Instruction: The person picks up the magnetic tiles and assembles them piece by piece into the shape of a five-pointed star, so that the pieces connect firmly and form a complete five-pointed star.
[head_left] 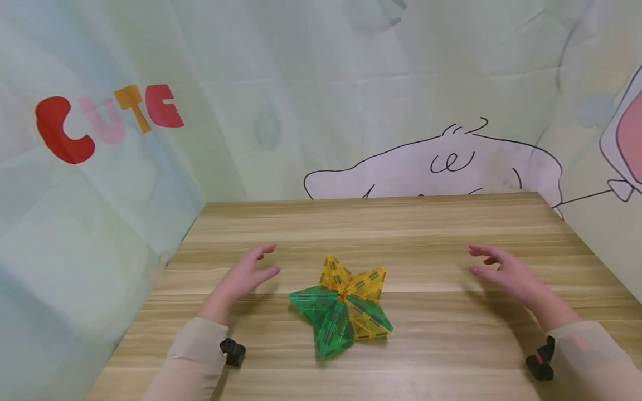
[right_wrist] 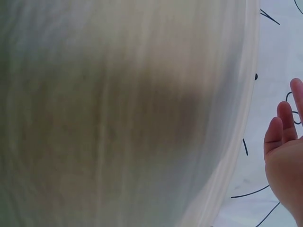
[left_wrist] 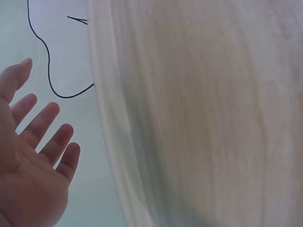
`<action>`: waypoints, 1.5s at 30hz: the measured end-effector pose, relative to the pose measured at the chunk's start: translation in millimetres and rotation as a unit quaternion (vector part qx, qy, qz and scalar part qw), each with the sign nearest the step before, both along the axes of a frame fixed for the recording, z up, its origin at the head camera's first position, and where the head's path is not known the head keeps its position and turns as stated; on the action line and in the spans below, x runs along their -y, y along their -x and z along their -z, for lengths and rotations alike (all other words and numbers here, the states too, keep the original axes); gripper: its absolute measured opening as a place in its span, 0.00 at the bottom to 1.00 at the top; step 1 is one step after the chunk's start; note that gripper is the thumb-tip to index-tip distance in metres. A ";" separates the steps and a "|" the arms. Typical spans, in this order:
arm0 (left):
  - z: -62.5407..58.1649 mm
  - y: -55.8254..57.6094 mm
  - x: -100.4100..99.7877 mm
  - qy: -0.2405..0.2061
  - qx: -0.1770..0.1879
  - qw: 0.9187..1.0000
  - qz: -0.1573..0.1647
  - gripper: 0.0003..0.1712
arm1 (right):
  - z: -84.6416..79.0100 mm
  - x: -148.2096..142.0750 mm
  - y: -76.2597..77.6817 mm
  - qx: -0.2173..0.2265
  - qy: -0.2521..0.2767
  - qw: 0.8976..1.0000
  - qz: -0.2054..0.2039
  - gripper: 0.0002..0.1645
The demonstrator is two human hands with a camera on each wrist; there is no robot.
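Note:
A five-pointed star of see-through magnetic tiles, part green and part yellow, lies on the wooden table between the two hands. To its left, my left hand hovers apart from it with fingers loosely bent and nothing held. The left wrist view shows the same left hand with its fingers spread. Farther off on the other side is my right hand, also holding nothing, its fingers relaxed. At the edge of the right wrist view, part of the right hand appears; the rest is cut off.
The wood-grain table runs back to a pale printed curtain with colored letters and a line-drawn animal. Small black devices are strapped at both wrists.

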State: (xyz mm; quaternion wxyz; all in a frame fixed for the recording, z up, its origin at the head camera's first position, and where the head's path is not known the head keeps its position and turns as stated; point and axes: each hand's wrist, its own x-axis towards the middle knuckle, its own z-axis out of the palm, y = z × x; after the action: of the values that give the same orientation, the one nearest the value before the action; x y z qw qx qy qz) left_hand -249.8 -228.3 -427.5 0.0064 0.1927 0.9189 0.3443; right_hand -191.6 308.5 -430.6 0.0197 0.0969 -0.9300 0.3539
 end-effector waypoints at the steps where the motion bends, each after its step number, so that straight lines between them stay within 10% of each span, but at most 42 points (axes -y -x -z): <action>1: -0.2 -0.1 0.4 -0.001 0.001 1.000 -0.002 0.33 | 0.0 -0.5 0.0 0.001 -0.001 1.000 0.000 0.32; 11: -0.7 2.0 0.1 0.059 -0.016 0.998 -0.029 0.41 | 3.2 1.7 1.8 -0.058 -0.111 0.992 0.023 0.43; 24: -1.7 -2.4 -9.8 0.188 -0.037 0.978 -0.083 0.48 | 2.0 11.4 2.7 -0.028 -0.210 0.974 0.079 0.54; 39: 1.7 -10.9 -22.9 0.167 -0.031 0.985 -0.023 0.46 | 0.3 24.9 1.8 -0.012 -0.201 0.978 0.055 0.55; 45: 3.8 -17.5 -24.0 0.110 -0.019 0.993 0.036 0.48 | 2.5 42.2 5.1 -0.030 -0.105 0.994 -0.029 0.48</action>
State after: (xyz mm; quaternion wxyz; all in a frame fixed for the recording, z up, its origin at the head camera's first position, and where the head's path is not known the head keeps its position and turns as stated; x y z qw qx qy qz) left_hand -232.3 -204.3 -431.3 0.0226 0.2306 0.9435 0.2368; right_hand -196.7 266.3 -433.1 0.0267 0.1356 -0.9580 0.2514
